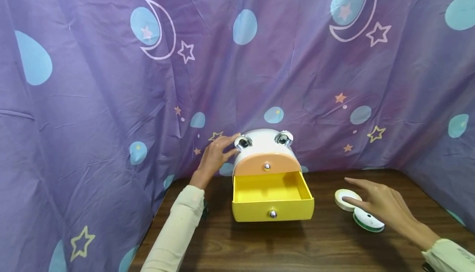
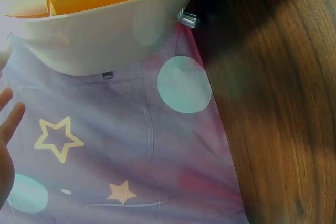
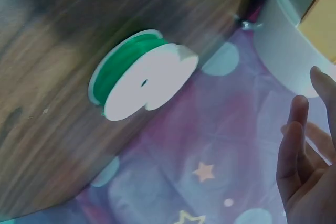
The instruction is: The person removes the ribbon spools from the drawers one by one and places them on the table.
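A small white drawer box (image 1: 261,140) with two shiny bulging eyes stands towards the back of the table. Its yellow lower drawer (image 1: 256,212) is pulled out with nothing inside, while the orange upper drawer (image 1: 252,164) is closed. My left hand (image 1: 216,154) is at the box's left eye (image 1: 243,142), thumb and fingers spread, fingertips right at its edge. To the right, my right hand (image 1: 387,204) hovers with thumb and fingers apart near two spools. One is a ribbon spool wound in green (image 3: 128,61); the other, a pale spool (image 1: 343,192), lies beside it.
A dark wood-grain table (image 1: 319,247) carries everything. Behind it hangs a purple cloth (image 1: 208,78) with moons and stars, close to the back of the box. A small dark object (image 1: 205,210) shows beside the left sleeve.
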Tool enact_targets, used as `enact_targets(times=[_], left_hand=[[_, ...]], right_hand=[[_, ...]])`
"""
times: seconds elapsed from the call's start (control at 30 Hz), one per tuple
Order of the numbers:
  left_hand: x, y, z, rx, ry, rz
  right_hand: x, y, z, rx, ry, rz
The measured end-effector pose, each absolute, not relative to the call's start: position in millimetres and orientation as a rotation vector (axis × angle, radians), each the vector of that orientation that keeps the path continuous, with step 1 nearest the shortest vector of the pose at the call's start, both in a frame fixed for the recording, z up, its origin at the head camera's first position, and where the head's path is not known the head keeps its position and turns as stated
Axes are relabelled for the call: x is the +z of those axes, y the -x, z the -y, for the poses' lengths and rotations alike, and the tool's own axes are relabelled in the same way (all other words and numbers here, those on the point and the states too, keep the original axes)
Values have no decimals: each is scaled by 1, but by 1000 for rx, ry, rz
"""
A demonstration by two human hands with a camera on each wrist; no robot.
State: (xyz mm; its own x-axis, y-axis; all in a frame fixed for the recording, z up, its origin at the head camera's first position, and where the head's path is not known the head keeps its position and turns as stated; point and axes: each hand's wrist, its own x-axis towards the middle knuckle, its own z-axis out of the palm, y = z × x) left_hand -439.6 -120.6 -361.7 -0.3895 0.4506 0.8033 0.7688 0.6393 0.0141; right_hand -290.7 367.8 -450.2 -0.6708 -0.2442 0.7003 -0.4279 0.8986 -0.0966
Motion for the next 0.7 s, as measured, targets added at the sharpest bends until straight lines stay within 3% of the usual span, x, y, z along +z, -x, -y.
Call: enact_targets(times=[0.7], left_hand=[[-357, 438, 121, -465, 949, 2065]], right_hand=[[-432, 286, -313, 361, -732, 2117]])
